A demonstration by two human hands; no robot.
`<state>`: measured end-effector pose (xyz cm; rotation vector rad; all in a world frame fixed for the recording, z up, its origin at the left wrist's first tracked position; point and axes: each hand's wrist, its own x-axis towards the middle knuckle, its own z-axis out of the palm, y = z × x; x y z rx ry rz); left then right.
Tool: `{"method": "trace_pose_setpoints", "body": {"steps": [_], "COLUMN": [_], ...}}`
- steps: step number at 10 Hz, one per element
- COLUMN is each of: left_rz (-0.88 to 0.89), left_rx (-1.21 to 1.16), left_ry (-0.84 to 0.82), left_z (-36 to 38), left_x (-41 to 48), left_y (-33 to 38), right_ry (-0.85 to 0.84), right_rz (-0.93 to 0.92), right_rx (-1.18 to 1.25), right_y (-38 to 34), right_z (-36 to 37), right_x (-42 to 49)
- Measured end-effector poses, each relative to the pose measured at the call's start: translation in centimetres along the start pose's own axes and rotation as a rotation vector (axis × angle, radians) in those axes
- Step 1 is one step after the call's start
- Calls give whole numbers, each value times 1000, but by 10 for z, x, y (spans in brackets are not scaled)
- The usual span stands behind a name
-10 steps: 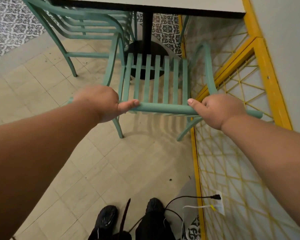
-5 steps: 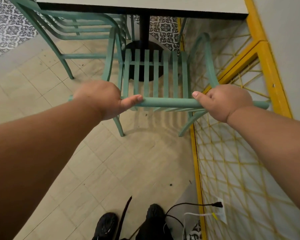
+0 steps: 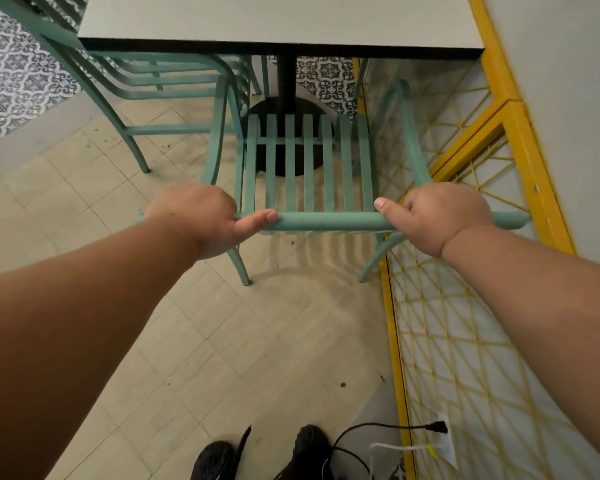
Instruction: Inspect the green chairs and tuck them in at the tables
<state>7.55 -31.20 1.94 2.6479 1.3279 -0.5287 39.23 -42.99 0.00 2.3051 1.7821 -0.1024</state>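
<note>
Both hands, left (image 3: 201, 220) and right (image 3: 437, 216), grip the top rail of the green chair (image 3: 309, 168) (slatted), which faces the bench (image 3: 278, 26).

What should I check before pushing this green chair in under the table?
1. Grip: left hand and right hand both hold the green chair by its top rail: ok.
2. Chair arms clearing the table edge: cannot tell.
3. Front legs clear of the pedestal base: cannot tell, legs hidden.
4. Gap to the neighbouring chair: cannot tell, arms overlap in view.
5. Room beside the yellow frame: not ok, right rear leg sits right at it.
6. Black cable away from chair legs: ok.
</note>
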Motion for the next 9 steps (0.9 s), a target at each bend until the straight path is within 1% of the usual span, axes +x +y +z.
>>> {"method": "trace_pose_setpoints", "body": {"steps": [1, 2, 3, 4, 5, 6, 7, 8, 9], "left_rz": [-28, -47, -45, -32, 61, 152, 399, 587, 694], "left_rx": [-36, -66, -78, -148, -233, -224, -53, -6, 61], "left_ry": [-19, -31, -65, -116, -219, -138, 27, 217, 330], "left_z": [-1, -5, -9, -4, -20, -75, -150, -229, -287], "left_x": [0, -2, -1, 2, 10, 24, 40, 50, 34], "left_y": [0, 1, 0, -5, -15, -16, -8, 21, 56], "right_ry": [-24, -97, -172, -198, -91, 56, 172, 311, 394], "right_rz": [17, 41, 113, 229, 301, 386, 523, 648, 790], "right_rx": [20, 57, -10, 55, 197, 242, 258, 234, 178], "right_y": [-1, -5, -15, -30, -40, -34, -16, 7, 27], "right_z": [-4, -11, -24, -32, -52, -94, -151, -209, -255], "right_x": [-1, -2, -6, -8, -22, -36, -63, -102, -149]}}
